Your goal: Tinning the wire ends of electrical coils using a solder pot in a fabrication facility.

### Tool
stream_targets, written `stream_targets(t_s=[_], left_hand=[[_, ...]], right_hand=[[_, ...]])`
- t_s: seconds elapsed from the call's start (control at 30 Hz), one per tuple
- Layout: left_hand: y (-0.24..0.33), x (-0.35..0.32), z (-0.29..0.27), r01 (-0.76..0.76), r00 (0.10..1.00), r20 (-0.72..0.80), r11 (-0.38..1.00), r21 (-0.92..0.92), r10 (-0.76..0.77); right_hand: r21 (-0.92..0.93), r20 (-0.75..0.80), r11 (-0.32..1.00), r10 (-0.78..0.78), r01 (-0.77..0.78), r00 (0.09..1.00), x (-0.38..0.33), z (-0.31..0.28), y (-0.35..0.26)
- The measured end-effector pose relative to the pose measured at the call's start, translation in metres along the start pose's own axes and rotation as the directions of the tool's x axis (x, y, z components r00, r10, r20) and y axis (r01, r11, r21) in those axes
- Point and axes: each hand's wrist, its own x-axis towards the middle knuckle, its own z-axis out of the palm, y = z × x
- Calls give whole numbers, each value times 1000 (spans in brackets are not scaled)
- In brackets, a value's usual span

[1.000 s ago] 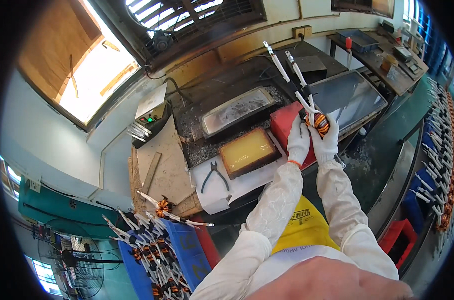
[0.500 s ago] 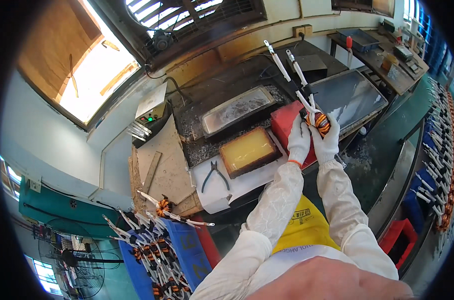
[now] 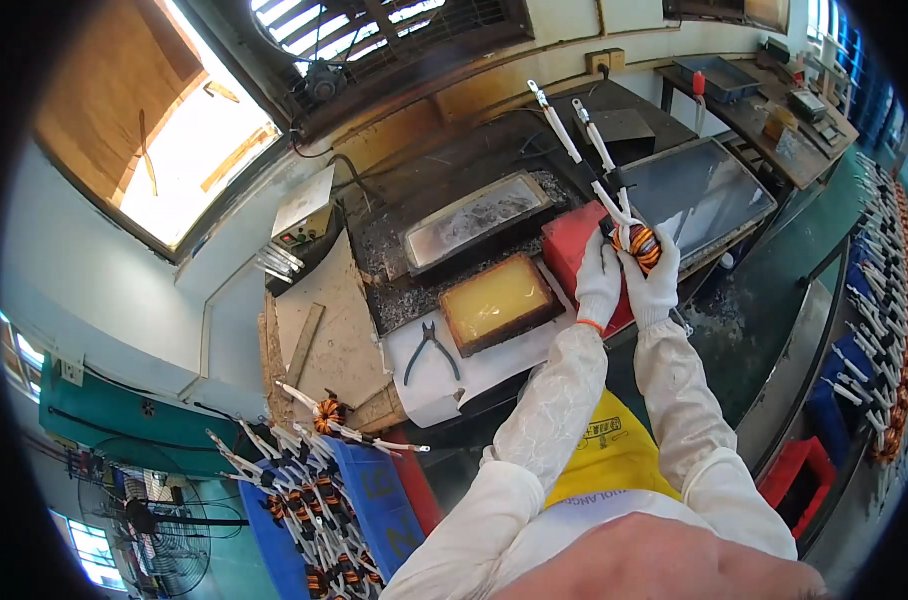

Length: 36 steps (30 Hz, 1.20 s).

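Both my white-gloved hands close round a toroidal coil [image 3: 635, 243] wound with copper wire. My left hand [image 3: 598, 275] grips its left side, and my right hand [image 3: 657, 280] wraps the near right side. Two white-sleeved leads with metal lugs rise from the coil, pointing up and away to the left. Just left of the coil stands a red box [image 3: 574, 243], partly behind my left hand. A rectangular pan of yellow liquid [image 3: 496, 305] sits further left, and cutting pliers [image 3: 431, 352] lie on the white sheet beside it.
Behind the pan is a metal-rimmed pot with a silvery surface [image 3: 479, 221]. A dark flat tray [image 3: 709, 195] lies to the right. A blue crate [image 3: 379, 505] at lower left holds several coils; another coil [image 3: 328, 414] rests above it. More coils [image 3: 886, 330] line the right side.
My hands and the coil have stayed almost in place. The green light on the small control box at left no longer shows lit.
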Motion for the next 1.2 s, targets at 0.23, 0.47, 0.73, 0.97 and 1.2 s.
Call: stream_targets(t_s=[0.23,0.47,0.73,0.97,1.2], left_hand=[[-1,1,0,4,1000,-2,1000,-19,-4],[-4,2,-1,-61,998,1,997,54,61],[2,1,0,-70,993,90,990,-119,81],[-6,2,4,-55,991,110,974,-218,81],[-10,4,7,-58,991,93,942,-331,94]], right_hand=[[11,34,999,36,-36,999,1,-4,-9],[44,97,996,74,-79,992,7,-13,-7],[27,242,982,174,-186,955,41,-64,1],[-354,309,934,166,-49,937,51,-155,32],[-601,344,796,342,-75,875,58,-214,42]])
